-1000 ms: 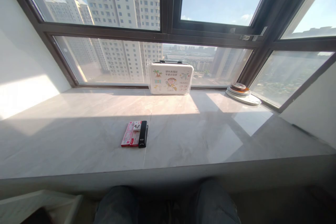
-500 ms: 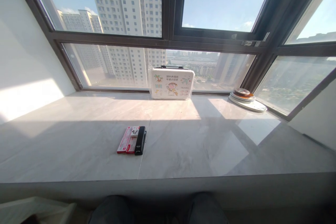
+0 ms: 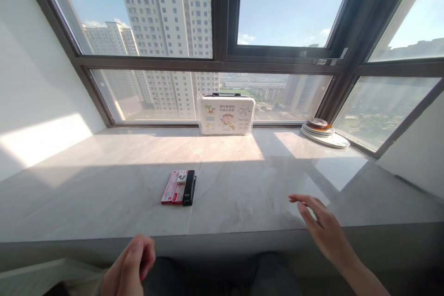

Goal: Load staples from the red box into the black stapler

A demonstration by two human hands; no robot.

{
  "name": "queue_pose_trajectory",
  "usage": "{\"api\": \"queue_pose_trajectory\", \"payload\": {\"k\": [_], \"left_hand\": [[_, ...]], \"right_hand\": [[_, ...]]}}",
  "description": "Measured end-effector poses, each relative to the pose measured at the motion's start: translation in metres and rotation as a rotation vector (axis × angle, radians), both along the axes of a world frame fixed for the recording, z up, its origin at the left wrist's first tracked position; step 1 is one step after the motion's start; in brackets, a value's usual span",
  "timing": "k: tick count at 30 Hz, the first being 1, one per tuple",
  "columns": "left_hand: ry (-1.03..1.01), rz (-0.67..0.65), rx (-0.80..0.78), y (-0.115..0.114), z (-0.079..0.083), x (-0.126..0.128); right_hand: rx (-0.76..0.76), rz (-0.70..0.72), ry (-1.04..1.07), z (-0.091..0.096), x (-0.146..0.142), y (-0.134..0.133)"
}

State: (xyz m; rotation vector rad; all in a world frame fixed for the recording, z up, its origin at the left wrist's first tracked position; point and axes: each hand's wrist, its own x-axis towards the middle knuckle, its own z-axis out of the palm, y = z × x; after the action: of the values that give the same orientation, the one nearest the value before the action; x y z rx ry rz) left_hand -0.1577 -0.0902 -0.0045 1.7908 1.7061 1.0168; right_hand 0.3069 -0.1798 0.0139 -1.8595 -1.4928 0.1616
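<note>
A red and white packet (image 3: pixel 173 187) lies flat on the marble window ledge (image 3: pixel 104 194), with a black stapler (image 3: pixel 189 188) right beside it on its right. My left hand (image 3: pixel 130 266) hovers below the ledge's front edge, fingers curled loosely, nothing visible in it. My right hand (image 3: pixel 321 226) reaches over the ledge's front right part, fingers stretched out and apart, holding nothing. Both hands are well clear of the packet and stapler.
A white case with cartoon pictures (image 3: pixel 227 115) stands upright against the window at the back. A stack of plates (image 3: pixel 324 128) sits in the back right corner. White walls close both ends of the ledge. My knees show below the ledge.
Both hands have come into view from below; earlier only my knees showed. The camera shifted slightly. Packet, stapler, case and plates have not moved.
</note>
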Motion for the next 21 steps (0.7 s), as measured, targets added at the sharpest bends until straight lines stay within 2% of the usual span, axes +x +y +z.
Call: {"api": "queue_pose_trajectory", "payload": {"k": [2,4,5,7,10,13,16,21], "left_hand": [[0.102,0.087,0.116,0.051,0.020,0.007],[0.366,0.122,0.092,0.102,0.030,0.009],[0.416,0.124,0.080,0.122,0.030,0.008],[0.474,0.120,0.048,0.147,0.021,0.000],[0.622,0.086,0.021,0.158,-0.005,-0.014],[0.778,0.081,0.013,0.162,-0.024,-0.022],[0.816,0.086,0.010,0.169,-0.030,-0.023],[0.829,0.077,0.019,0.174,-0.029,-0.023]], "right_hand": [[-0.115,0.095,-0.128,0.002,-0.006,0.052],[-0.263,0.119,-0.286,-0.006,-0.014,0.091],[-0.302,0.104,-0.362,-0.012,-0.018,0.104],[-0.337,0.076,-0.460,-0.025,-0.022,0.116],[-0.321,0.061,-0.502,-0.037,-0.021,0.117],[-0.289,0.046,-0.503,-0.038,-0.020,0.116],[-0.271,0.032,-0.501,-0.035,-0.022,0.118],[-0.266,0.019,-0.505,-0.035,-0.027,0.120]]}}
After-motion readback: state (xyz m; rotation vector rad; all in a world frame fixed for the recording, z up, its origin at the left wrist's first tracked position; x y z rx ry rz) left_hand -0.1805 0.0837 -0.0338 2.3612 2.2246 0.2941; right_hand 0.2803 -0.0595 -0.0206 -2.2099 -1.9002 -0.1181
